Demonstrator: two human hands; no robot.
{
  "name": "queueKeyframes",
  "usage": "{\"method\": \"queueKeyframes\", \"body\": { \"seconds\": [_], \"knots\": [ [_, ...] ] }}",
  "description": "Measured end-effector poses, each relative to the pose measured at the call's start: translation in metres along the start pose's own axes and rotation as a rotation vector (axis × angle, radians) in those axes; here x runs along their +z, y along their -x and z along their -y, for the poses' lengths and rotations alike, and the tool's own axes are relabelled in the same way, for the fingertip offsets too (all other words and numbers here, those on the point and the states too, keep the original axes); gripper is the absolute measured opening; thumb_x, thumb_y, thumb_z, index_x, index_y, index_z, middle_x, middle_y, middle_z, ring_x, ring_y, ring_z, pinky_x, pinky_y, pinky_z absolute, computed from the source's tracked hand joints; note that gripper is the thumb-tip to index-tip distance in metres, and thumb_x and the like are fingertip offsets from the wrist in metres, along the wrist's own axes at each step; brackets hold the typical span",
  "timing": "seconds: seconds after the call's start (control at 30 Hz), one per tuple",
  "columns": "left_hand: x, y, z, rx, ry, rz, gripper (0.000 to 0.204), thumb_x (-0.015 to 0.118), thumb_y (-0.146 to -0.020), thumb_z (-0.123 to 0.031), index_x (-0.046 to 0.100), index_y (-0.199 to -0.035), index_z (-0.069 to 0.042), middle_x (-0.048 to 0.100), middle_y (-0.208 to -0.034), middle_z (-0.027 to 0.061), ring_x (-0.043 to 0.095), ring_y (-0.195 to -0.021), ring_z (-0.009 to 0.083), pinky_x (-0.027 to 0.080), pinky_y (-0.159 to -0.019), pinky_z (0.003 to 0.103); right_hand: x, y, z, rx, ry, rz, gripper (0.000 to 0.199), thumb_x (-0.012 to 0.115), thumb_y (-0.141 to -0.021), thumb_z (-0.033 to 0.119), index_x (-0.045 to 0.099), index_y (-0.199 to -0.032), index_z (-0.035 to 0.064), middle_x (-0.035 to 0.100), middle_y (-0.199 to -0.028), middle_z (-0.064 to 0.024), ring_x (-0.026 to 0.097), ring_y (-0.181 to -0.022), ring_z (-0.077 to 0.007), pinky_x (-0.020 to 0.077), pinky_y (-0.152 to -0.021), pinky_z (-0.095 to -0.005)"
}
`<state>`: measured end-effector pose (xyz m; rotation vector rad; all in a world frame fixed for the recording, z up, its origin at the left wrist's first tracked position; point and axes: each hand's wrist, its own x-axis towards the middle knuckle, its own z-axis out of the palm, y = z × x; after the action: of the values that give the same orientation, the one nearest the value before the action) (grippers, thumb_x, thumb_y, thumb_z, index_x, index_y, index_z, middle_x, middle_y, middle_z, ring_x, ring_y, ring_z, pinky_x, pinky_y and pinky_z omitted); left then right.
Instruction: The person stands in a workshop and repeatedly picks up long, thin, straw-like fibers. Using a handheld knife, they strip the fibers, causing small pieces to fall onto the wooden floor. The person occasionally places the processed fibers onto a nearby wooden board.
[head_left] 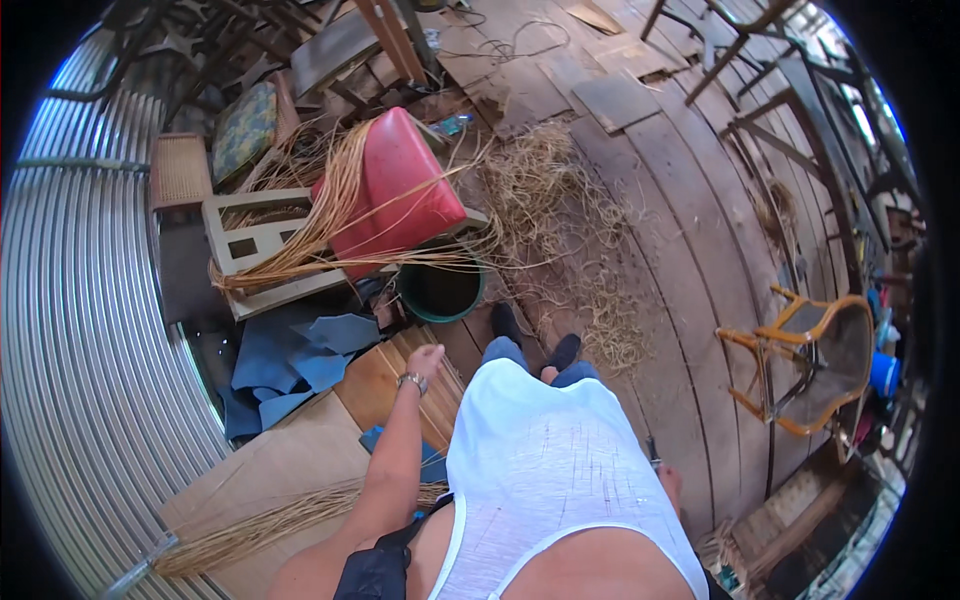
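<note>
My left hand [427, 361], with a wristwatch [411, 380] behind it, hangs above the wooden boards [385, 385] with its fingers curled; anything in them is too small to make out. Just beyond it stands a dark green bucket [441, 290]. Long cane strands [335, 205] drape over a red padded chair seat [400, 185] and a pale wooden frame [250, 230] farther off. Low on the right, partly behind my white shirt [550, 440], my right hand [672, 482] is closed around a thin dark tool [653, 452], whose kind is unclear.
Loose cane shavings [540, 190] litter the plank floor [690, 260] past my feet. An orange-brown wooden armchair [810, 360] lies to the right. Blue sheet scraps [290, 360] and a cane bundle [260, 525] are at the left, beside a corrugated metal wall [90, 300]. Chair frames [800, 120] crowd the far right.
</note>
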<state>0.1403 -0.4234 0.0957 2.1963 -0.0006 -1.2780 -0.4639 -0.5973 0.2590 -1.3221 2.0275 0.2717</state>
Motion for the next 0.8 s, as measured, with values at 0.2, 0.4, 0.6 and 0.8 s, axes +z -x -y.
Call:
{"method": "queueKeyframes", "body": {
  "seconds": [0.2, 0.4, 0.6, 0.8],
  "knots": [
    [-0.038, -0.027, -0.043, 0.006, 0.058, -0.069, 0.042, 0.063, -0.088, -0.042, 0.06, -0.111, -0.007, 0.066, -0.091, 0.003, 0.062, -0.069, 0.0098, 0.049, -0.054, 0.025, 0.022, -0.044, 0.072, -0.295, 0.055, -0.003, 0.036, 0.055, -0.09, 0.029, 0.05, -0.068, 0.0011, 0.054, -0.054, -0.0106, 0.052, -0.04, -0.021, 0.0431, -0.042, -0.0378],
    [-0.037, -0.008, -0.038, -0.129, -0.049, -0.033, 0.04, 0.064, -0.087, -0.039, 0.064, -0.105, -0.003, 0.067, -0.088, 0.0054, 0.063, -0.066, 0.0128, 0.05, -0.056, 0.029, -0.005, -0.103, 0.174, -0.16, -0.297, 0.126, 0.032, 0.054, -0.093, 0.032, 0.049, -0.076, 0.0062, 0.052, -0.055, -0.007, 0.044, -0.034, -0.0135, 0.0344, -0.031, -0.028],
    [-0.027, -0.046, -0.05, 0.115, -0.559, 0.0, 0.061, 0.064, -0.08, -0.053, 0.061, -0.116, -0.004, 0.067, -0.107, 0.0155, 0.064, -0.097, 0.0292, 0.049, -0.088, 0.037, -0.027, -0.123, 0.172, -0.099, -0.302, 0.139, 0.03, 0.051, -0.095, 0.031, 0.047, -0.077, 0.0074, 0.05, -0.053, -0.0057, 0.045, -0.035, -0.013, 0.0342, -0.031, -0.0263],
    [-0.033, -0.129, -0.141, 0.392, -0.663, -0.183, 0.047, 0.071, -0.078, -0.038, 0.062, -0.109, -0.004, 0.066, -0.104, 0.0163, 0.062, -0.098, 0.0313, 0.048, -0.087, 0.04, -0.029, -0.063, 0.113, 0.132, -0.14, 0.068, 0.028, 0.051, -0.095, 0.031, 0.049, -0.08, 0.0079, 0.049, -0.051, -0.0051, 0.047, -0.036, -0.0125, 0.0354, -0.032, -0.026]
  ]
}}
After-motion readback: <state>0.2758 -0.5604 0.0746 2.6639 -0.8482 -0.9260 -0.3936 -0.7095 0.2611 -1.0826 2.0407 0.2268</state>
